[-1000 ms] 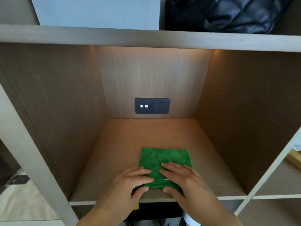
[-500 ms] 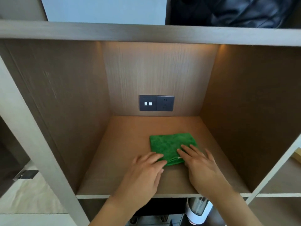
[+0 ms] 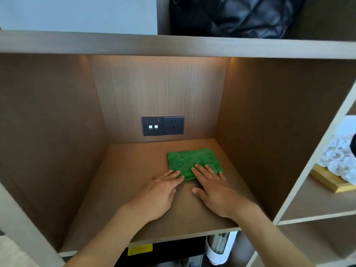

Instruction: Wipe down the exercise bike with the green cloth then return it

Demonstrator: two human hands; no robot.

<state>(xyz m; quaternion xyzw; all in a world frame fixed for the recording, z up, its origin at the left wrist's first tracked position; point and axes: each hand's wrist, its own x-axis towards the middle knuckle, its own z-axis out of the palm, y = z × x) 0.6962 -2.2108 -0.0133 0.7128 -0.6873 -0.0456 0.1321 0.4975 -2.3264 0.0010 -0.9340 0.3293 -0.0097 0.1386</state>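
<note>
The folded green cloth (image 3: 189, 160) lies flat on the floor of a wooden shelf compartment (image 3: 123, 180), toward its right back. My left hand (image 3: 161, 191) lies flat on the shelf with straight fingers, its fingertips touching the cloth's near left corner. My right hand (image 3: 213, 186) is flat too, its straight fingers pressing on the cloth's near edge. The exercise bike is not in view.
A dark switch and socket plate (image 3: 162, 125) sits on the compartment's back wall. A black quilted bag (image 3: 237, 15) fills the shelf above. Rolled white towels (image 3: 341, 155) on a gold tray (image 3: 331, 181) stand in the right compartment. A white appliance (image 3: 219, 247) stands below.
Both hands have pushed the cloth from the shelf's front edge deeper into the compartment and a little to the right. The fingers now rest only on its near edge.
</note>
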